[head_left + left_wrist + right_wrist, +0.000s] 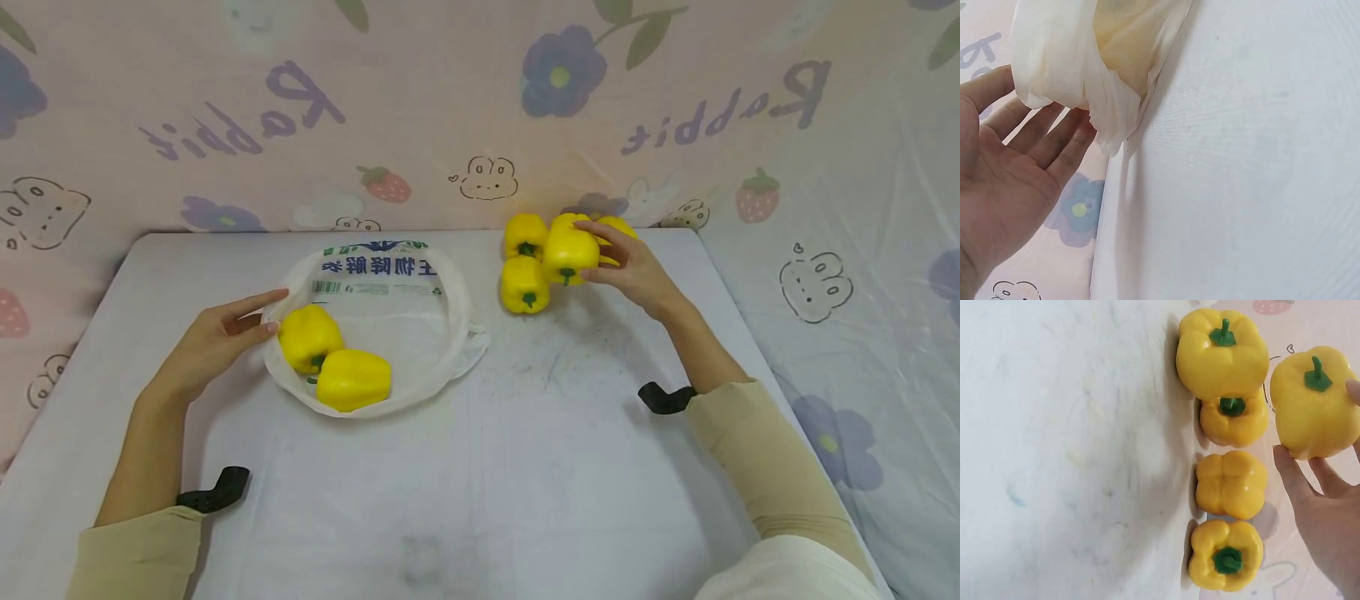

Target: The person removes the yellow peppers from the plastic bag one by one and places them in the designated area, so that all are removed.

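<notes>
My right hand [633, 267] grips a yellow bell pepper [1315, 406] with a green stem, thumb on one side and fingers on the other. In the head view this pepper overlaps several others at the table's back edge, among them one nearer pepper [525, 285]. At the left, a white plastic bag [459, 333] lies with its mouth wide and its rim folded outward. Two yellow bell peppers [354, 380] sit inside it. My left hand [1016, 156] touches the bag's left rim, fairly straight fingers reaching under the fold; the bag hides their tips.
Both hands work over a white table [480, 500]. Behind it hangs a patterned cloth [450, 100] with flowers, rabbits and strawberries, which continues down the right side. Black wrist mounts [217, 492] sit at the sleeve cuffs.
</notes>
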Demonstrator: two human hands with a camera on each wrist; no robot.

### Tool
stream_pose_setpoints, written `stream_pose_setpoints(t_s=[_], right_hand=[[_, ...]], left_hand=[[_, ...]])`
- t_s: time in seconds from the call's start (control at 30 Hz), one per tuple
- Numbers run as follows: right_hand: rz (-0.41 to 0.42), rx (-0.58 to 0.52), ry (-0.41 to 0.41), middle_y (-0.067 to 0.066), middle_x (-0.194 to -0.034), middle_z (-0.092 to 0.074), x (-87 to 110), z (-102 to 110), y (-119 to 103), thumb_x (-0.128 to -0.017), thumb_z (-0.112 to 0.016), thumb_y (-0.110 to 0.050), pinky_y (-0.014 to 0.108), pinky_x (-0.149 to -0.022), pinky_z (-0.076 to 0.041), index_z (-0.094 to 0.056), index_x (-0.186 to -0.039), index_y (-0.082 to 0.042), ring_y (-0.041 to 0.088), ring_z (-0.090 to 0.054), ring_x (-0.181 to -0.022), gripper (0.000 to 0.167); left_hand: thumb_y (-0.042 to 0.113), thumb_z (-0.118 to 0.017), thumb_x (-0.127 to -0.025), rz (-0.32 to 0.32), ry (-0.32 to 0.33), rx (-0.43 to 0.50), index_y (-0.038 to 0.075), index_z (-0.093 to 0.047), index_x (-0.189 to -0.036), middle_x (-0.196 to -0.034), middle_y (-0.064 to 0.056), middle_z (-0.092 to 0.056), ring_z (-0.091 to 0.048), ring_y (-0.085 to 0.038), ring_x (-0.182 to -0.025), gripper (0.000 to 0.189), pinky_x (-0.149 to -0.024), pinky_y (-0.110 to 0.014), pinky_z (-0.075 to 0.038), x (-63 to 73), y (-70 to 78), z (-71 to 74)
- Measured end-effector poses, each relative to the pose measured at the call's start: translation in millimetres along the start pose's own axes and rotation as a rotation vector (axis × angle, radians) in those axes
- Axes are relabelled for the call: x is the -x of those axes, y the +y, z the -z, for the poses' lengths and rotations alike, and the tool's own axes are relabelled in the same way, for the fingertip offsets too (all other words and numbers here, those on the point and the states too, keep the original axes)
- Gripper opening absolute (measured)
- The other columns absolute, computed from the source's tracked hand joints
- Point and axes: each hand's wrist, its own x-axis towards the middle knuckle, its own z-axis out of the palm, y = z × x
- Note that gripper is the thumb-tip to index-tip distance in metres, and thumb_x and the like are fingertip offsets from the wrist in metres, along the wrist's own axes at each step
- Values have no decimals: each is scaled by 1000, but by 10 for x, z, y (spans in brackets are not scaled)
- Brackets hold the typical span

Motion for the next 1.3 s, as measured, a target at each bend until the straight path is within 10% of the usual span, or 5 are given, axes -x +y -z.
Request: stream_pose_setpoints(t_s=[0.67, 0.93, 1.3], right_hand=[[-125, 34, -35, 7, -156, -37, 163, 52, 275, -91, -73, -11, 61, -112, -28, -46, -150, -19, 38, -34, -141, 65], [-158, 27, -19, 7, -159, -31, 144, 40, 392, -89, -75, -11, 62, -112, -28, -46, -149, -18, 41, -32, -140, 67], [-122, -8, -52, 2, -157, -36, 141, -3, 538, -89, -75, -8, 57, -113, -29, -48, -149, -17, 38, -39, -137, 66]], left_hand=[[33, -62, -99, 10, -14, 13, 17, -46, -150, -158, -14, -35, -46, 3, -114, 56, -110, -63, -29, -17, -4, 19], [29, -63, -99, -21, -6, 0, 16, -48, -149, -155, -13, -39, -52, 0, -111, 53, -90, -7, -40, -29, -43, 28], [32, -62, -99, -4, 1, -11, 17, -48, -149, -155, -13, -40, -54, 0, -108, 54, -95, -14, -39, -17, -55, 9]])
